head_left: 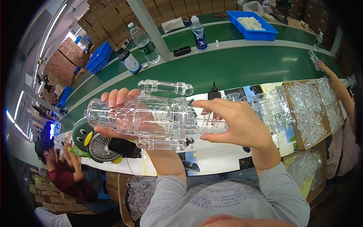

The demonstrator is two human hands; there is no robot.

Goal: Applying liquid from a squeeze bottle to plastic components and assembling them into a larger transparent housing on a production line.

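A clear plastic model shaped like a rocket lies sideways in front of me, with a slim clear tube along its upper side and another along its lower side. My left hand is closed around its left part, fingers above and thumb below. At the other end, my right hand has its thumb and fingers around a narrower clear end piece. Part of the grip is hidden behind the fingers. Just beyond the right hand stands a black nozzle bottle.
Several clear parts stand right of my hand, beside cardboard boxes of clear pieces. A penguin-faced fan sits left. Bottles and a blue tray line the green bench. Co-workers sit left and right.
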